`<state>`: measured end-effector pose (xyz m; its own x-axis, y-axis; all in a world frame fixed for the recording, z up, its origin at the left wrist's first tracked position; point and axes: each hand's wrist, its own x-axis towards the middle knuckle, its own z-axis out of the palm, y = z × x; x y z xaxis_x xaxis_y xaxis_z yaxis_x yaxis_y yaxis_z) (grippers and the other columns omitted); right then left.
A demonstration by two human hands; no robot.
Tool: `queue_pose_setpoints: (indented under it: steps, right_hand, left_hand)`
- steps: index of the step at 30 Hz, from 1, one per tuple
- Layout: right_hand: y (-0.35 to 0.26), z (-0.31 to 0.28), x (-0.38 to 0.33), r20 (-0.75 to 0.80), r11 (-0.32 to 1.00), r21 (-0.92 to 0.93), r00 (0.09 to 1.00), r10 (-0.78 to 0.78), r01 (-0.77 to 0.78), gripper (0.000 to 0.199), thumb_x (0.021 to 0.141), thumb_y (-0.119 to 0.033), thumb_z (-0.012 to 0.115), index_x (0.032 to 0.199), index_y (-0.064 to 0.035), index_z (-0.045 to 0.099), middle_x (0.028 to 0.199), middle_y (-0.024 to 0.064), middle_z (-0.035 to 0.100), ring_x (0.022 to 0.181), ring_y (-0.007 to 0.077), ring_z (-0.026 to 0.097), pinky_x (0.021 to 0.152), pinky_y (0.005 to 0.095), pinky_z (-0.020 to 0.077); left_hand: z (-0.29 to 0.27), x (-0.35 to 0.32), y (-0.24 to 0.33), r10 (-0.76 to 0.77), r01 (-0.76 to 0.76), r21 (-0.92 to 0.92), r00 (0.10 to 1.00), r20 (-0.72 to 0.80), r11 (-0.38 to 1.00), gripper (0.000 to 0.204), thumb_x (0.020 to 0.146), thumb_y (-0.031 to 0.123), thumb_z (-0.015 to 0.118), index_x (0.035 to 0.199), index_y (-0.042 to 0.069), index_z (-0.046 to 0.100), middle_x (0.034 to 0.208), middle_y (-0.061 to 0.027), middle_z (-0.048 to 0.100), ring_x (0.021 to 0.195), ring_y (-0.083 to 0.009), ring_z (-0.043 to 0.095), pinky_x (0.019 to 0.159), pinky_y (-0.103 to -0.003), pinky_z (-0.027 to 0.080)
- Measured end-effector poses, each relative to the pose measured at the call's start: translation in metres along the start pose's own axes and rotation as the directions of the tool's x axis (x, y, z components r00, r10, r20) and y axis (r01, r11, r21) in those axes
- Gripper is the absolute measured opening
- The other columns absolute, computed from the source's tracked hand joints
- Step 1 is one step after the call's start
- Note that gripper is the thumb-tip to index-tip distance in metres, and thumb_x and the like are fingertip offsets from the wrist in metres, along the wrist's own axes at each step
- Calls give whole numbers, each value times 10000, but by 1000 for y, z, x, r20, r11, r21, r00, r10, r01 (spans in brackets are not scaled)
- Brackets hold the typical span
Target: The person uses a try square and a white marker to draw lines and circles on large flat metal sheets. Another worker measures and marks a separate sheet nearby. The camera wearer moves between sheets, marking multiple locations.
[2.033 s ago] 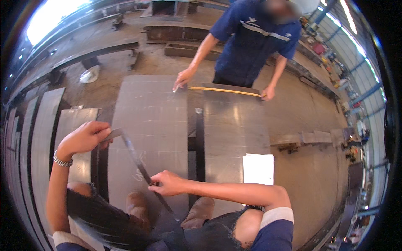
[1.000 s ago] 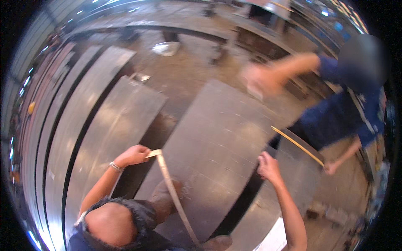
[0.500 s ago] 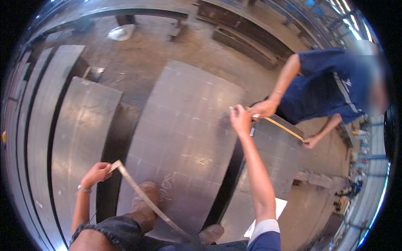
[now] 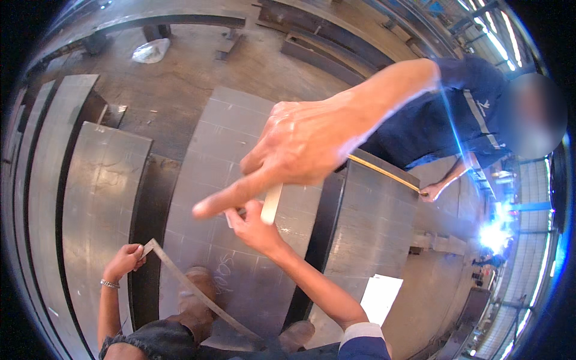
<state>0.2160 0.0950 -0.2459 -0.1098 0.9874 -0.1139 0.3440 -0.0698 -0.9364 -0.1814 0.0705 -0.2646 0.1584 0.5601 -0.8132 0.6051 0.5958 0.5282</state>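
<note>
My left hand (image 4: pixel 125 261) pinches the short arm of a metal carpenter's square (image 4: pixel 192 287). The square's long arm slants down across my boot toward my lap. My right hand (image 4: pixel 258 231) is raised over the marked steel plate (image 4: pixel 210 138), its fingers curled. A co-worker's hand (image 4: pixel 300 144), index finger pointing left, partly covers its fingertips, and I cannot make out what they hold. A pale flat strip (image 4: pixel 272 204) shows between the two hands. The co-worker's other hand (image 4: pixel 429 192) holds the end of a yellow tape measure (image 4: pixel 384 171).
More steel beams (image 4: pixel 102 192) lie side by side at left, with dark gaps between. A white paper sheet (image 4: pixel 382 299) rests on the right beam. Clear plastic (image 4: pixel 151 51) lies on the floor behind. Bright welding light (image 4: pixel 495 236) flares at far right.
My right hand has moved left and down, away from the tape. The co-worker's near hand has reached left over the plate, pointing. A welding flash has appeared. My left hand keeps the square.
</note>
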Motion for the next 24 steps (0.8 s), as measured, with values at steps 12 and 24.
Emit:
queue_pose_setpoints:
  steps: [12, 24]
  right_hand:
    - [-55, -30, -59, -24, 979, 205, 1000, 1, 4, 92, 930, -113, 652, 922, -25, 624, 729, -8, 565, 638, 52, 529, 524, 218, 405]
    - [-216, -36, -97, 278, 882, 26, 844, -458, 470, 128, 949, -12, 532, 1071, -6, 570, 744, 39, 571, 665, 85, 577, 536, 254, 454]
  left_hand:
    - [32, -114, 41, 152, 62, 375, 845, -512, 925, 467, 978, 444, 417, 924, 72, 695, 826, -81, 709, 834, -261, 663, 787, -430, 497]
    - [73, -293, 56, 536, -684, 41, 533, -654, 729, 366, 1026, 437, 494, 937, 93, 586, 832, 51, 565, 751, -47, 493, 635, -223, 421]
